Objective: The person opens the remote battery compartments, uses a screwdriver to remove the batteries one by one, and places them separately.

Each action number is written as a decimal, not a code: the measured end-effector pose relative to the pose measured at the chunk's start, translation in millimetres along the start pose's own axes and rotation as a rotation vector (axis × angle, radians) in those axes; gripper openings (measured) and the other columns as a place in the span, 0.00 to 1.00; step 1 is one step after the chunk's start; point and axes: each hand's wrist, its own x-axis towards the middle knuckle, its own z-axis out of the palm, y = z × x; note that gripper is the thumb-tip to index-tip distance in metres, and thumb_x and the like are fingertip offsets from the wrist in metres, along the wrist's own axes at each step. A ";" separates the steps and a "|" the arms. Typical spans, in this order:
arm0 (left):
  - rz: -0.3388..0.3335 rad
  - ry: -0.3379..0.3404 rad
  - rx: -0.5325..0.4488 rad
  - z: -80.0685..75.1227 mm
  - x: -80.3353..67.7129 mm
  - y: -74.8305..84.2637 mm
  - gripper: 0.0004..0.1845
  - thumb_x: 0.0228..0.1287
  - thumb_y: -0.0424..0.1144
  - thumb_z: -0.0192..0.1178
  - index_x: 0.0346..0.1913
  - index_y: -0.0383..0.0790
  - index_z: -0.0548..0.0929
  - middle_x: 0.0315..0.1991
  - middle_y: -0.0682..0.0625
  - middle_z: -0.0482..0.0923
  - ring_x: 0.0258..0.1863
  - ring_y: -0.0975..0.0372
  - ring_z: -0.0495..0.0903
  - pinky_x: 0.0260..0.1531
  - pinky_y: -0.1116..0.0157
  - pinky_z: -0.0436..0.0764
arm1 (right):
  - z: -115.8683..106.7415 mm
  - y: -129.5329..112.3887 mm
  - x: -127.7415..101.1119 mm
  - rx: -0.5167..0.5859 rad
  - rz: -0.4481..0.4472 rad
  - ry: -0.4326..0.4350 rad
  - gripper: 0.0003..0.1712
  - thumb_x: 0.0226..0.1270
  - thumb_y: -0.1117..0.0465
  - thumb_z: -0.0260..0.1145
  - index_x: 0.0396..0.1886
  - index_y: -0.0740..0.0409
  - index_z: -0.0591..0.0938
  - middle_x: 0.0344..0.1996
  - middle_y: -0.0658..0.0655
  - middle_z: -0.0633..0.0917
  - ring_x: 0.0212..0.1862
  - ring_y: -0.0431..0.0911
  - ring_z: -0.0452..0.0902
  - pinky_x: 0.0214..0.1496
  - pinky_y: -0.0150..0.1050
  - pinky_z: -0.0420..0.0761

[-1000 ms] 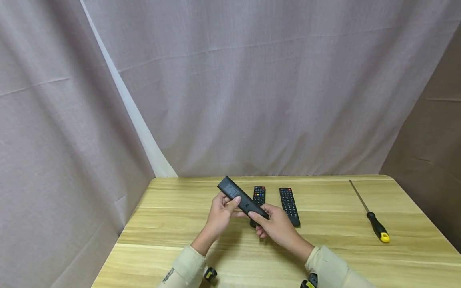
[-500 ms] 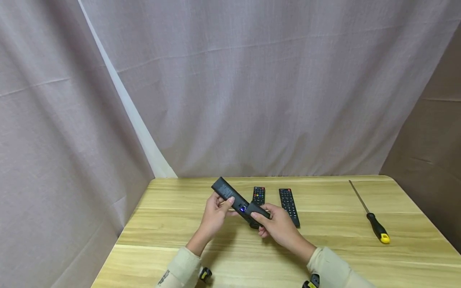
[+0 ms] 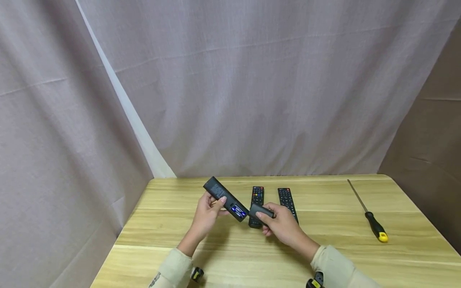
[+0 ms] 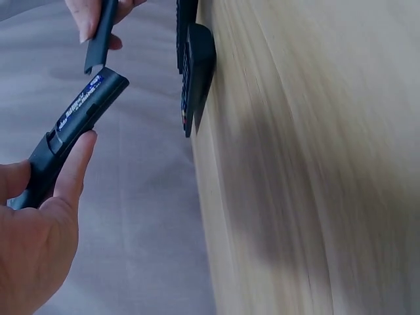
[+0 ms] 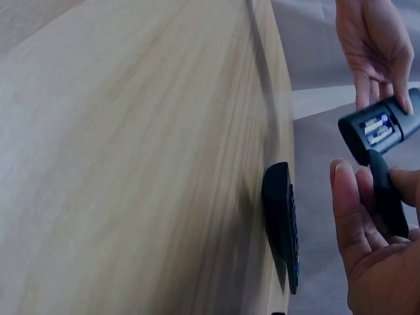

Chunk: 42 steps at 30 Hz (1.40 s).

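The cover (image 3: 258,208) had slid clear of the remote (image 3: 218,192) since a moment earlier, baring its battery bay (image 5: 396,128). The right hand (image 3: 284,225) pinched the cover close to the remote's end; the left hand (image 3: 203,217) gripped the remote, back facing up, above the table (image 3: 162,228). Opening looked done, reclosing not: the batteries (image 3: 238,211) (blue-wrapped) sat in the bay. Two other remotes (image 3: 286,197) lay button-side up, backs hidden.

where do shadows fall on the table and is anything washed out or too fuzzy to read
Head view: soft shadow on the table beside the left arm, fine print on the held remote unreadable; left wrist view: broad, soft-edged shadow across the wood; right wrist view: pale, washed-out tabletop towards the left, lettering on the batteries illegible.
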 end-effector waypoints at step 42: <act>0.032 0.088 -0.012 -33.2 -9.9 2.8 0.14 0.79 0.28 0.58 0.60 0.25 0.73 0.51 0.27 0.86 0.38 0.62 0.92 0.43 0.56 0.96 | -0.1 5.8 2.8 -0.404 -0.172 0.125 0.12 0.86 0.56 0.56 0.45 0.50 0.85 0.37 0.51 0.87 0.39 0.40 0.78 0.45 0.35 0.81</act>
